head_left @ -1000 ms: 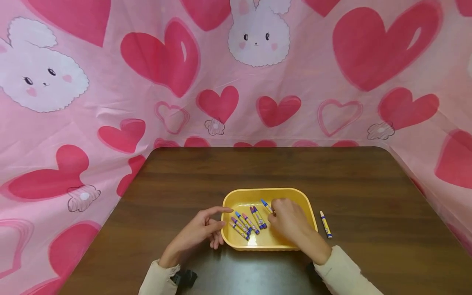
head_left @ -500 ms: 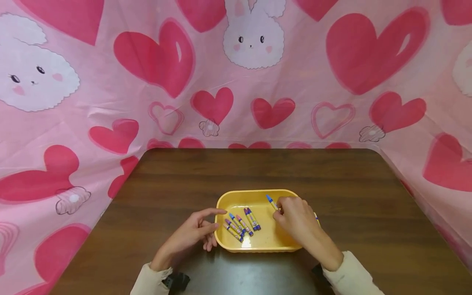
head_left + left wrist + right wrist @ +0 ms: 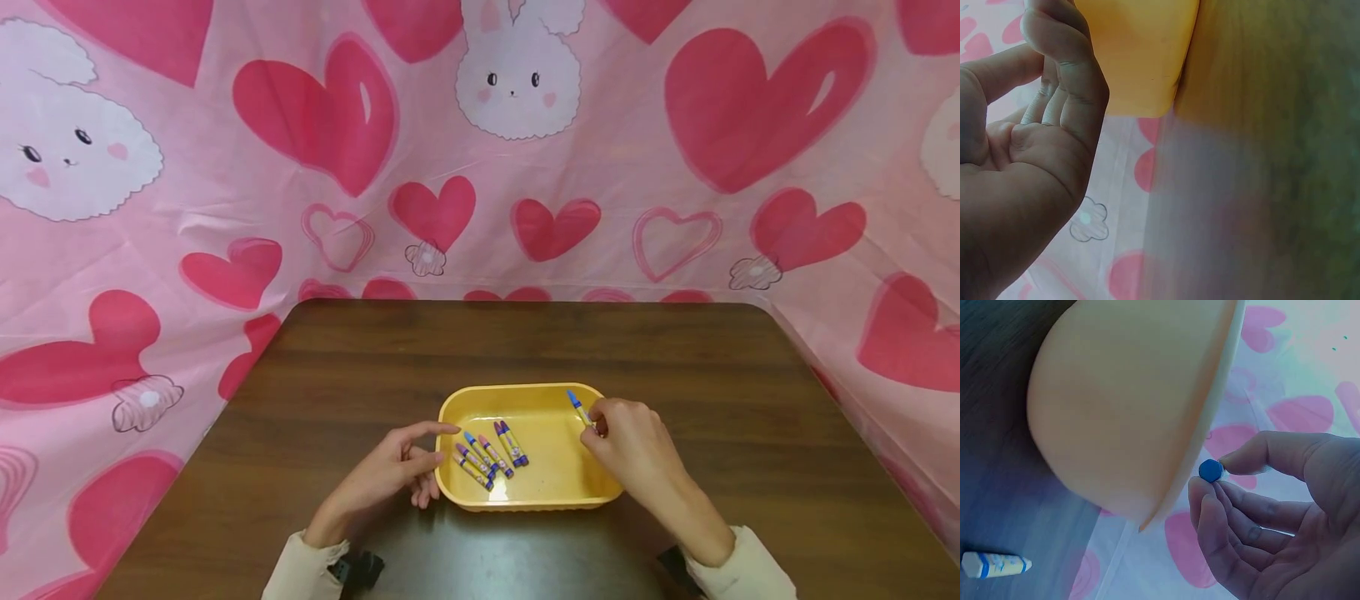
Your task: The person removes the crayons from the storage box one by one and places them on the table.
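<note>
A blue crayon point(image 3: 576, 402) is pinched between the thumb and fingertips of my right hand point(image 3: 641, 446), above the right end of the yellow tray point(image 3: 540, 505). Its blue butt end faces the camera in the right wrist view, beside the tray's rim. At the tray's left end is my left hand point(image 3: 386, 475), index finger reaching over the rim and thumb close to it, the other fingers loosely bent outside. Inside the tray, toward the left, lie several crayons point(image 3: 495, 456) with yellow wrappers, in purple, blue and pink shades.
A whitish crayon point(image 3: 997, 564) lies on the dark wooden table point(image 3: 337, 367) outside the tray's right side; my right hand hides it in the head view. Pink cloth point(image 3: 637, 150) with hearts and rabbits hangs behind and at both sides.
My right hand has moved rightward with the blue crayon, from over the tray's inside to its right rim. My left hand has stayed at the left rim. The head view has shifted slightly.
</note>
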### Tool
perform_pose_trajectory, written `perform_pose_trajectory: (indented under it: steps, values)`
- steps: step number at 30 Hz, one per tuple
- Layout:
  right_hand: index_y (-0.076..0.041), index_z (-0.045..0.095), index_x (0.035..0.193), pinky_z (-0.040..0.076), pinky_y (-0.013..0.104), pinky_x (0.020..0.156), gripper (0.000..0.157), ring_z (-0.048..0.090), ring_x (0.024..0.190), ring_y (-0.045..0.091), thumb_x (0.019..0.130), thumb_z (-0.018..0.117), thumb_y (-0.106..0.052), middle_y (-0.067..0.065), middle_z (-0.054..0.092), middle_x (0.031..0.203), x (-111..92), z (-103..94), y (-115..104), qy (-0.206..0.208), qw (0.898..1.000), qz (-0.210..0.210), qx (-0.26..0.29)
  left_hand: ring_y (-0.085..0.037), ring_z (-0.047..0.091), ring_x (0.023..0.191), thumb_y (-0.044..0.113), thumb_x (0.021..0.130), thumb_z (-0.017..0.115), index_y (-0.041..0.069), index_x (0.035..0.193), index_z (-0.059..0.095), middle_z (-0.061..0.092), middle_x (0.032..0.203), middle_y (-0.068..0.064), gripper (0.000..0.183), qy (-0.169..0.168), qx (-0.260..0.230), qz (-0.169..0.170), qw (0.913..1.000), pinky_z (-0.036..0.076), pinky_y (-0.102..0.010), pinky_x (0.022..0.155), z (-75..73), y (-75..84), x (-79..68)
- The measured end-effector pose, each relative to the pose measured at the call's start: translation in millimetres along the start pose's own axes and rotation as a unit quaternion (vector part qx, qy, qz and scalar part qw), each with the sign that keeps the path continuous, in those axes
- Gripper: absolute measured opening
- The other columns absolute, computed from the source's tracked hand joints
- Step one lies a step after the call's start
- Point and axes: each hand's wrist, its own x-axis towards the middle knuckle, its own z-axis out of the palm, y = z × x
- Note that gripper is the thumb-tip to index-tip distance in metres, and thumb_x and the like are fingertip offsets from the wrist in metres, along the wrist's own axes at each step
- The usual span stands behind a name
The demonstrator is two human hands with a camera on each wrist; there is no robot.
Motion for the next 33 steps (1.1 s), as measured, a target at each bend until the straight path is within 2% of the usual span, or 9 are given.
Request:
perform_pose_trajectory:
  steps: [11,18,27,33]
  values:
    - [-0.004,0.071,0.078,0.054,0.038,0.059,0.004,0.054,0.058,0.017,0.074,0.071,-0.006,0.001,0.064,0.067,-9.8,-11.1,16.2,0.024,1.0,0.008,0.001,-0.017,0.062,0.054,0.008,0.102,0.054,0.002,0.145,0.045,0.07,0.076,-0.019,0.044,0.0,0.013,0.003,0.9999,0.055,-0.028,0.053,-0.1,-0.6,1.7]
    - [-0.005,0.069,0.075,0.05,0.037,0.058,0.002,0.051,0.057,0.015,0.074,0.071,-0.006,-0.002,0.062,0.065,-15.9,-19.0,26.3,0.032,0.999,0.013,0.001,-0.017,0.063,0.055,0.009,0.103,0.054,0.003,0.145,0.045,0.071,0.078,-0.02,0.044,0.002,0.018,0.002,0.9998,0.055,-0.027,0.053,0.0,-0.2,2.6]
    - [-0.006,0.071,0.079,0.049,0.037,0.057,0.004,0.056,0.058,0.012,0.075,0.07,-0.005,-0.003,0.066,0.067,-22.7,-27.5,42.9,0.037,0.998,0.046,0.009,-0.017,0.063,0.054,0.01,0.102,0.055,0.003,0.145,0.045,0.071,0.078,-0.021,0.044,0.003,0.016,0.004,0.9999,0.055,-0.027,0.052,-0.2,-1.8,2.8]
    - [-0.007,0.07,0.076,0.048,0.037,0.056,0.003,0.057,0.059,0.014,0.075,0.073,-0.009,-0.004,0.065,0.066,-25.4,-26.9,58.3,0.021,0.998,0.059,0.003,-0.017,0.063,0.054,0.008,0.102,0.054,0.001,0.145,0.044,0.07,0.077,-0.022,0.044,0.003,0.019,0.005,0.9998,0.056,-0.028,0.052,-1.1,-2.0,1.0]
